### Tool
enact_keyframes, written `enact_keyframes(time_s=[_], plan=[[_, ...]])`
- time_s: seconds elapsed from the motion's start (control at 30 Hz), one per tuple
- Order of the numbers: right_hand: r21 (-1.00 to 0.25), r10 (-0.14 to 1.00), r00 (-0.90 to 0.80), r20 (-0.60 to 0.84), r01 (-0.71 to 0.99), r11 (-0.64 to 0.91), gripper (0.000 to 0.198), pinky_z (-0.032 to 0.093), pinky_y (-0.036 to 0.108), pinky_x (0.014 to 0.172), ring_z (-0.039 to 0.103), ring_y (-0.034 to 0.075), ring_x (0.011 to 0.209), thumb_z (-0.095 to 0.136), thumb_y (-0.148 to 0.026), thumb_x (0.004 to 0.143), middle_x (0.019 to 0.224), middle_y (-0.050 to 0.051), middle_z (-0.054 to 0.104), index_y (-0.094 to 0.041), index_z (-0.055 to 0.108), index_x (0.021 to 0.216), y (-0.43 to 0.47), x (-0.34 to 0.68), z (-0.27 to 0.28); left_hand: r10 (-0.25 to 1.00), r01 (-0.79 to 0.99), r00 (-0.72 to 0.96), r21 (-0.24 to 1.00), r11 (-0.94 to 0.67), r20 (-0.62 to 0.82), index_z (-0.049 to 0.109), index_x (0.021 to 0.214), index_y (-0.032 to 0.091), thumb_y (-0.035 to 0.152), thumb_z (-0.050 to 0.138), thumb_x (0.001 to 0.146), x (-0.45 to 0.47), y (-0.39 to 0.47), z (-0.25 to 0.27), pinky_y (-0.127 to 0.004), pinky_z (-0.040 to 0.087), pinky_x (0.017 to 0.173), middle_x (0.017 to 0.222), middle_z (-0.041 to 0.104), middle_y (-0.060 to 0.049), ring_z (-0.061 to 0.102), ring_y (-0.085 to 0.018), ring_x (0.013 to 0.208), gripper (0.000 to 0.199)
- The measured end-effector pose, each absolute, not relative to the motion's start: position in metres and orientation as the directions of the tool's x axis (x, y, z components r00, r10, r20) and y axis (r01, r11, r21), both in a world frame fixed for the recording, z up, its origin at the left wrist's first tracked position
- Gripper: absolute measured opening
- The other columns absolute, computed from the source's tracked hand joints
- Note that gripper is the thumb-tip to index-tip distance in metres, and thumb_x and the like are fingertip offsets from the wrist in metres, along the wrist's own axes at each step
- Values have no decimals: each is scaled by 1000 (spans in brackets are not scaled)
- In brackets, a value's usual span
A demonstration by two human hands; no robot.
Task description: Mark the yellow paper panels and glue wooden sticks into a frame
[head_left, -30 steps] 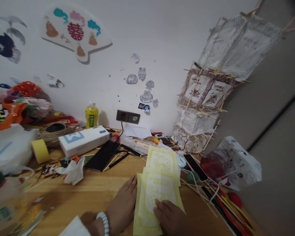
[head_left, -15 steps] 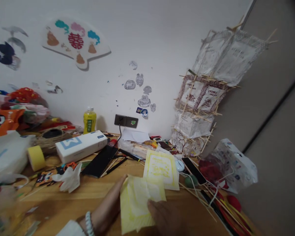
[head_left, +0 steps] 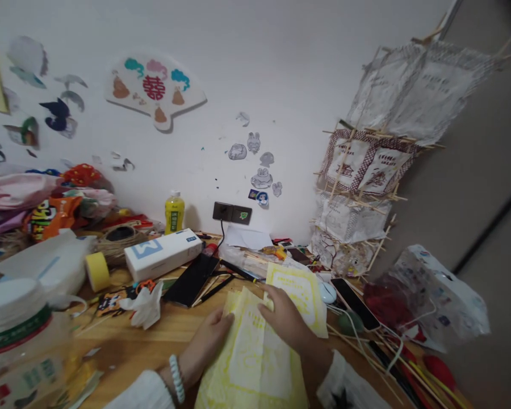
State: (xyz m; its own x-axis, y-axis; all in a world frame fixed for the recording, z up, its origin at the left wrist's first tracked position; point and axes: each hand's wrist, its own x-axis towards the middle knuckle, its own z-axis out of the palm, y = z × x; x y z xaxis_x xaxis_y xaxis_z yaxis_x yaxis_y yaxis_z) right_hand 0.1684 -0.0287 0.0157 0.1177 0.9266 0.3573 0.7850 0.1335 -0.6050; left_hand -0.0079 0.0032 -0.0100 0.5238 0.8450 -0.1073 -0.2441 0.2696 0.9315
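Observation:
Thin sheets of paper (head_left: 255,358) with yellow printed borders and lettering lie overlapped and slightly creased in front of me. My left hand (head_left: 208,343), a beaded bracelet at its wrist, pinches their left edge. On the upper right side, my right hand (head_left: 287,318) grips the paper between thumb and fingers. Partly behind that hand, another yellow-bordered sheet (head_left: 300,289) rests flat on the wooden table (head_left: 153,352). How many layers I hold cannot be made out.
To the left stand a clear jar (head_left: 17,341), yellow tape (head_left: 97,272), a white box (head_left: 164,253) and a drink bottle (head_left: 174,213). A tiered paper-and-stick lantern (head_left: 366,162) rises at back right. Phones (head_left: 355,304), a plastic bag (head_left: 434,301) and sticks crowd the right.
My right hand has moved up from the paper's lower right to its upper edge. The paper has shifted down and spread out toward me. My view has turned left.

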Motion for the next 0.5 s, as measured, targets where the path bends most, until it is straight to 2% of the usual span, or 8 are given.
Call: enact_keyframes(time_s=[0.07, 0.13, 0.23, 0.4, 0.5], plan=[[-687, 938, 126, 323, 713, 141, 35, 42, 40, 91, 58, 27, 101, 60, -14, 70, 106, 12, 66, -16, 65, 105, -6, 173, 14, 853, -201, 514, 955, 218, -86, 64, 96, 13, 43, 66, 68, -8, 3, -10, -34, 51, 71, 78, 73, -6, 67, -25, 74, 41], [-734, 947, 115, 300, 662, 153, 25, 47, 35, 79, 62, 23, 86, 59, -15, 70, 90, 9, 69, -16, 67, 94, 11, 173, 10, 857, -184, 506, 960, 213, -94, 66, 85, 16, 47, 67, 66, -9, 2, -7, -33, 50, 69, 73, 72, -4, 66, -24, 72, 36], [-773, 959, 75, 273, 611, 172, 15, 46, 27, 62, 60, 17, 68, 60, -16, 70, 72, 3, 65, -16, 67, 83, 23, 169, 3, 853, -201, 507, 945, 260, -127, 65, 77, 16, 50, 68, 63, -10, 1, 1, -33, 49, 70, 70, 71, -3, 65, -22, 70, 37], [-814, 967, 3, 253, 540, 212, 11, 43, 24, 62, 56, 13, 66, 67, -14, 64, 69, -1, 62, -17, 66, 75, 21, 163, 1, 869, -229, 473, 932, 280, -145, 65, 67, 16, 54, 72, 53, -10, -2, 11, -37, 48, 78, 72, 72, -6, 65, -26, 78, 41], [-834, 967, 21, 255, 511, 209, 13, 41, 23, 58, 53, 12, 62, 67, -11, 63, 64, -3, 58, -17, 64, 74, 18, 161, 3, 883, -226, 450, 940, 257, -133, 68, 68, 17, 54, 72, 53, -11, -4, 13, -38, 47, 86, 79, 73, -7, 63, -29, 91, 40]])
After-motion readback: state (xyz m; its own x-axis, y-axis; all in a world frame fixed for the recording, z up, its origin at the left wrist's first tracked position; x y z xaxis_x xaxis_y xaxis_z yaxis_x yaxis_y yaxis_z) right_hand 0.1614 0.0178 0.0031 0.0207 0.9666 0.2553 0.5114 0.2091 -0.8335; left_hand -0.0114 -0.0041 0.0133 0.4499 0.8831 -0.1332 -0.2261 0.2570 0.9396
